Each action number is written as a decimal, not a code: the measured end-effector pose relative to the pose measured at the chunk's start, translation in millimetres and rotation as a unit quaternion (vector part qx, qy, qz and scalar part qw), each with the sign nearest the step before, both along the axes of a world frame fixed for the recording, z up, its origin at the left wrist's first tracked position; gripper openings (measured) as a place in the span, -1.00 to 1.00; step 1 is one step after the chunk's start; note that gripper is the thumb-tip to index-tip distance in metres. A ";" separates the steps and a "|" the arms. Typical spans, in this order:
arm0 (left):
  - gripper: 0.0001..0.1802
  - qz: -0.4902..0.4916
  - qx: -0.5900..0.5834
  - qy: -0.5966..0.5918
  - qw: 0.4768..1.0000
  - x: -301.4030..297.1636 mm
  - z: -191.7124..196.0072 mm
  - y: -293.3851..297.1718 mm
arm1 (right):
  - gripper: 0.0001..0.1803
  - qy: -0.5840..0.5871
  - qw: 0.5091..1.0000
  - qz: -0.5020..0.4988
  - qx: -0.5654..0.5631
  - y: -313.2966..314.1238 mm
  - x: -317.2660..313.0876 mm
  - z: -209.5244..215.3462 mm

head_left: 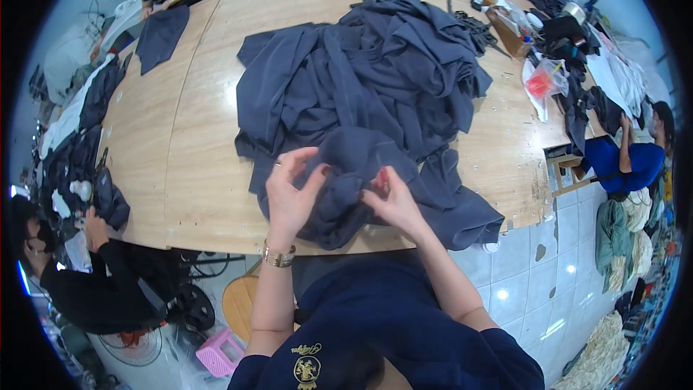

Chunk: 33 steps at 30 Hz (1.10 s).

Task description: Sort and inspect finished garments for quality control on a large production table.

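A large heap of dark navy garments (354, 87) lies on the wooden table in front of me, and its near folds reach the table's front edge. My left hand (289, 191) is at the near side of the heap, its thumb and fingers apart beside a bunched dark garment (343, 191). To the right of that bunch, my right hand (393, 202) has its fingers bent together in a pinch against the cloth. A small red spot shows at its fingertips; whether it is a nail or a held thing, I cannot make out.
The wooden table (209, 101) runs wide around the heap. At its right lie a red drink in a plastic bag (541, 83) and assorted clutter. Co-workers sit at the left, far left and right. A pink plastic stool (220, 352) stands on the floor.
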<state>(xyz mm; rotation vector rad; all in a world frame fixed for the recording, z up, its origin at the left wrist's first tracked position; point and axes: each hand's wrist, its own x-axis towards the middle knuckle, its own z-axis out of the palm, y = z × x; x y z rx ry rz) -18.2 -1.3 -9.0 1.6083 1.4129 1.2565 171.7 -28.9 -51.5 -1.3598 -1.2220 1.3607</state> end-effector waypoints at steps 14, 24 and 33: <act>-0.59 0.126 -0.178 0.064 0.974 -48.7 -82.7 -90.0 | -0.74 0.139 0.988 -0.034 -0.065 11.9 10.7 -26.5; -0.56 0.023 -0.082 0.230 0.969 -41.3 -77.7 -43.8 | -0.59 -0.061 0.978 0.190 0.059 2.2 10.2 8.7; -0.46 -0.050 -0.373 -0.673 0.637 -79.8 -42.5 -30.3 | -0.71 -0.039 0.982 -0.078 0.168 20.4 28.5 -34.2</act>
